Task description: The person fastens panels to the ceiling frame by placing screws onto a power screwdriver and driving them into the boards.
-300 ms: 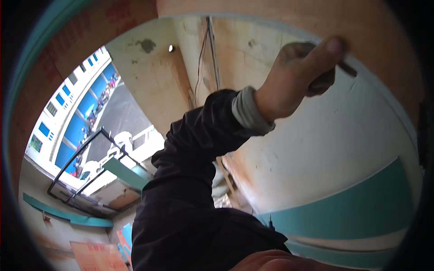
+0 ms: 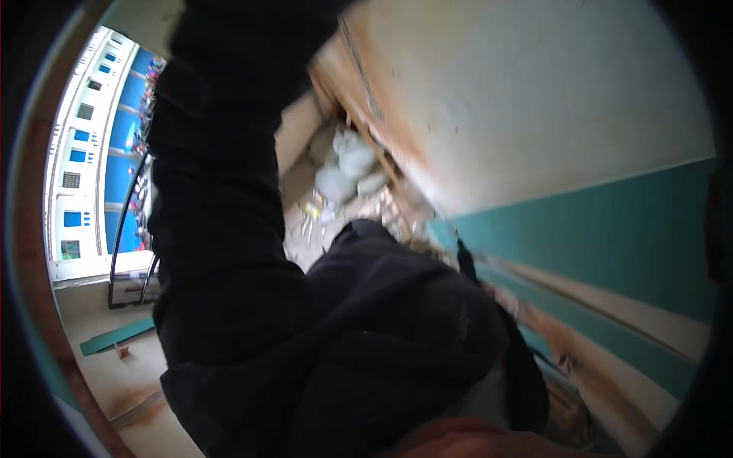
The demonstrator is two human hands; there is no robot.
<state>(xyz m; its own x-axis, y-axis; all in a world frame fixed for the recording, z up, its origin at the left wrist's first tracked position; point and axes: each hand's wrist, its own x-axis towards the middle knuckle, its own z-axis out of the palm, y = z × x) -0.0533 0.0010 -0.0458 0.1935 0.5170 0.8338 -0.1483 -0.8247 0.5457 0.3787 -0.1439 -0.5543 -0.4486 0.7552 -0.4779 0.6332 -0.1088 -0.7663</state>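
Observation:
My left arm (image 2: 221,168), in a dark sleeve, reaches straight up past the top edge. The left hand is outside the view, so its hold cannot be seen. My right hand does not show either. At the lower right, beside my dark jacket (image 2: 397,305), hangs a dark, sleeve-like shape (image 2: 528,382). Just above it stands a slim black object (image 2: 465,261) with a thin tip, too blurred to name.
A pale wall (image 2: 550,99) with a teal band (image 2: 595,237) runs along the right. White sacks (image 2: 347,164) and scattered debris (image 2: 321,214) lie on the floor below. Through an opening at left show a black metal frame (image 2: 114,244) and a blue-and-white building (image 2: 80,153).
My left hand, which pinched a thin dark piece at the upper right, has gone out of view past the top. The view has swung, showing more floor and sacks.

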